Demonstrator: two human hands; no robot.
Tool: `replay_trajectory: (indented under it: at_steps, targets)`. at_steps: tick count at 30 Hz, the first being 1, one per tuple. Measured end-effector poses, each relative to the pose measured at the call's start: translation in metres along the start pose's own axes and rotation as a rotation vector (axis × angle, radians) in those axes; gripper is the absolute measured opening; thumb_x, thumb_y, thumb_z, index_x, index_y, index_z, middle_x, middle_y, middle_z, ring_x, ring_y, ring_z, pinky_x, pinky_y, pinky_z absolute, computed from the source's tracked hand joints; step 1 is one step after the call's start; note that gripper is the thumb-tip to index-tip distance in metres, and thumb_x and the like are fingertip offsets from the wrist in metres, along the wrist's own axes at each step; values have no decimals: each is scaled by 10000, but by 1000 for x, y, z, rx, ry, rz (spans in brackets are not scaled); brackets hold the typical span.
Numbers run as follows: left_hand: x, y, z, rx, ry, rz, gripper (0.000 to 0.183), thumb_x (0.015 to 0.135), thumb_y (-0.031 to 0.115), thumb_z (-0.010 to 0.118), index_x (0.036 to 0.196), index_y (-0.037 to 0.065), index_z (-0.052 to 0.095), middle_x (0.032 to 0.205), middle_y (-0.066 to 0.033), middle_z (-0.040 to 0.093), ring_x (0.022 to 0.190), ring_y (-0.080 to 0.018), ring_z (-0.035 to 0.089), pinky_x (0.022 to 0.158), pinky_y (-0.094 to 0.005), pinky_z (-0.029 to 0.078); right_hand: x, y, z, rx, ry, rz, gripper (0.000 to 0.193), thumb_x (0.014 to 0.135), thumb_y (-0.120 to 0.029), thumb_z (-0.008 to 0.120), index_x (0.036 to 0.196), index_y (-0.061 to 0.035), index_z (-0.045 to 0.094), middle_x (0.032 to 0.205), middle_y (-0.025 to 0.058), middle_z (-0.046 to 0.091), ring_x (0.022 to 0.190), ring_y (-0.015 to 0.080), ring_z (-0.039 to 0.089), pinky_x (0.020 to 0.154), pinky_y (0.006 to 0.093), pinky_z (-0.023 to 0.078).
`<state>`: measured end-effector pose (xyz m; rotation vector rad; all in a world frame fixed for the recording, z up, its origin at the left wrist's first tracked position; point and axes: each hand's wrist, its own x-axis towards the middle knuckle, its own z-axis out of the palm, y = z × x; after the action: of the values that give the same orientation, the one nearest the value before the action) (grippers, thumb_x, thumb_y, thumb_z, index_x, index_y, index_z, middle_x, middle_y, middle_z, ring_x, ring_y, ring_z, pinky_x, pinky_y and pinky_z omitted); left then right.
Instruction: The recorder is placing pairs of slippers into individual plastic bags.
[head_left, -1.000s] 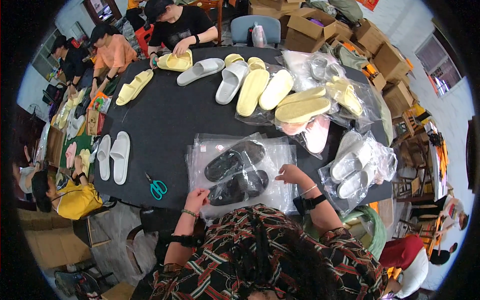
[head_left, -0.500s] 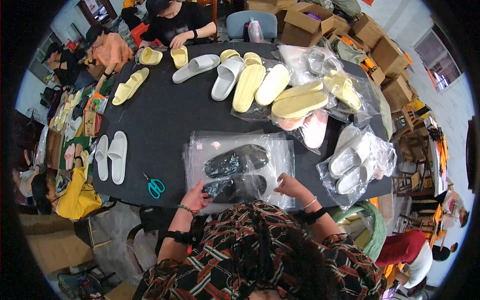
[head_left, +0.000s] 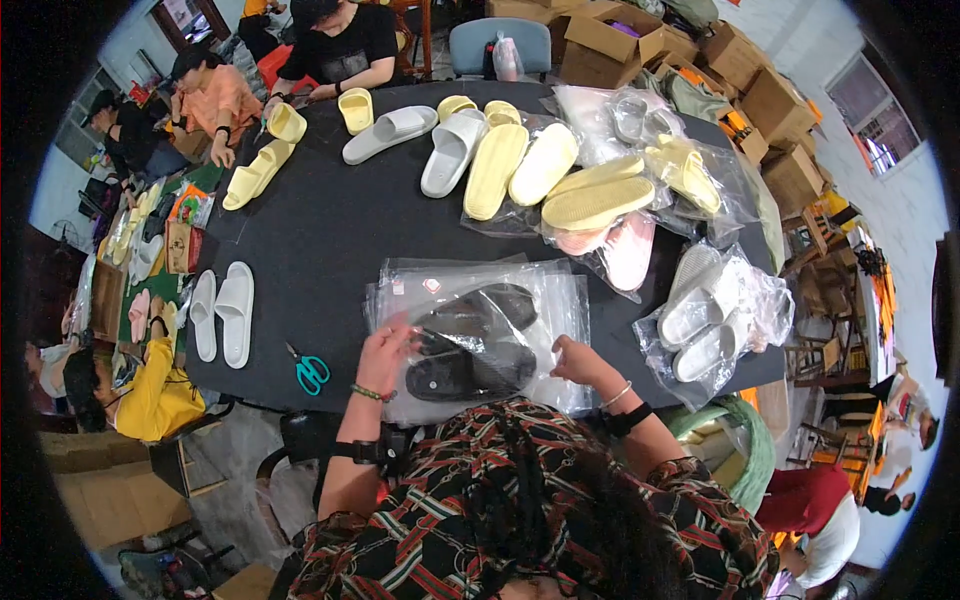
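A pair of black slides [head_left: 470,372] lies in front of me inside a clear plastic bag [head_left: 430,287], on top of several more flat clear bags. My right hand [head_left: 582,362] is closed at the bag's right edge, thumb and finger pinched on the plastic. At the left edge is my left hand [head_left: 384,352], over the bag beside the slides. Its fingers are smeared by motion, so their grip does not show. Teal-handled scissors [head_left: 311,373] lie on the black table to the left of that hand.
White slides [head_left: 236,315] stand at the table's left. Yellow slides [head_left: 497,170] and grey slides [head_left: 455,152] lie along the far side, some on plastic bags. Bagged white slides [head_left: 712,318] sit at my right. A co-worker [head_left: 345,50] sits across the table; cardboard boxes [head_left: 612,45] stand behind.
My left hand has moved up along the bag's left side; the plastic over the slides has shifted. Across the table, the co-worker's hand has left the yellow slide, and another yellow slide has moved left.
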<state>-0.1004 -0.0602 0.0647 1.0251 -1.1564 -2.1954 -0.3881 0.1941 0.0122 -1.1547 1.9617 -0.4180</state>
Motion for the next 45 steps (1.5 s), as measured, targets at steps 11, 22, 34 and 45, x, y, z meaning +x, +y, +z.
replay_trajectory:
  at_steps: [11,22,34,45]
  targets:
    - [-2,5,-36,171,-10,-246,332,967,237,513,1228,32,519,1250,-149,537,955,-228,640,771,-336,545,-10,-9,20,-77,-49,42,851,738,-398,764,1338,7,317,969,269,642,922,413,623,807,444,489]
    - [-26,-7,-52,453,-317,-246,457,888,127,593,1318,64,450,1039,-130,664,892,-183,669,689,-263,496,63,-31,-59,-556,34,-268,1218,486,-265,892,1466,-86,191,1524,108,242,1356,411,279,999,553,365]
    - [-43,0,-61,399,-155,-388,324,884,90,615,1191,13,547,907,-106,697,792,-169,683,647,-252,512,76,-21,-61,-661,3,-69,1422,431,-260,914,1494,-98,-16,1564,115,92,1414,427,99,1060,629,238]
    - [-26,-7,-86,224,-282,-434,332,925,105,555,1243,37,489,1002,-121,666,827,-202,676,702,-293,525,62,-11,-13,-594,7,-139,1565,311,-410,921,1479,-29,-50,1561,167,21,1423,418,32,1089,612,185]
